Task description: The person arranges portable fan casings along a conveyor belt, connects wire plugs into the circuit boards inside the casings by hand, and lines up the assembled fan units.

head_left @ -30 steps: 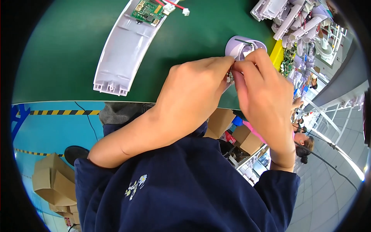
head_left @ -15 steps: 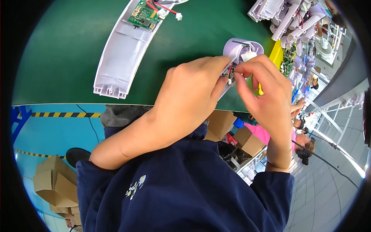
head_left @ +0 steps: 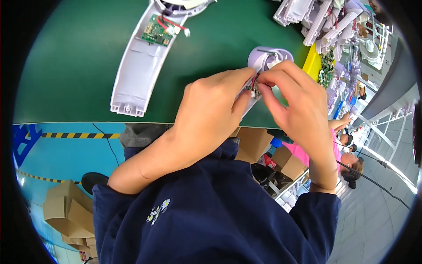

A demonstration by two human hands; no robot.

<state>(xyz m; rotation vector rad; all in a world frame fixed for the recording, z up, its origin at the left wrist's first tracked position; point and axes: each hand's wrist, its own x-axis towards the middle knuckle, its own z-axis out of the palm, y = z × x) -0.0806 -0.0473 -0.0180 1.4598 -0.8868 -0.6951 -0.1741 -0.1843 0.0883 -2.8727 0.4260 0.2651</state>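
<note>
My left hand (head_left: 211, 108) is closed around a lavender plastic housing (head_left: 255, 57) with a round, ring-shaped end, tilted over the green table. Inside it show red and dark wires and a small white connector (head_left: 252, 94). At these wires my right hand (head_left: 301, 99) pinches thumb and forefinger together; the fingertips hide what is between them. Farther left lies a long, curved white housing (head_left: 136, 72), its open side up. A green circuit board (head_left: 154, 31) sits in its upper part, with red wires and white plugs (head_left: 187, 32) attached.
Several pale plastic housings (head_left: 316, 22) are heaped at the far right of the green table (head_left: 74, 70). Beside them a yellow bin edge (head_left: 312, 61) borders a pile of circuit boards (head_left: 326, 70). Cardboard boxes (head_left: 252, 145) stand below the table edge. A person in pink (head_left: 299, 152) sits to the right.
The view has shifted slightly, bringing more of the curved housing's round top into sight. Both hands stay at the held housing, with little change in their grip.
</note>
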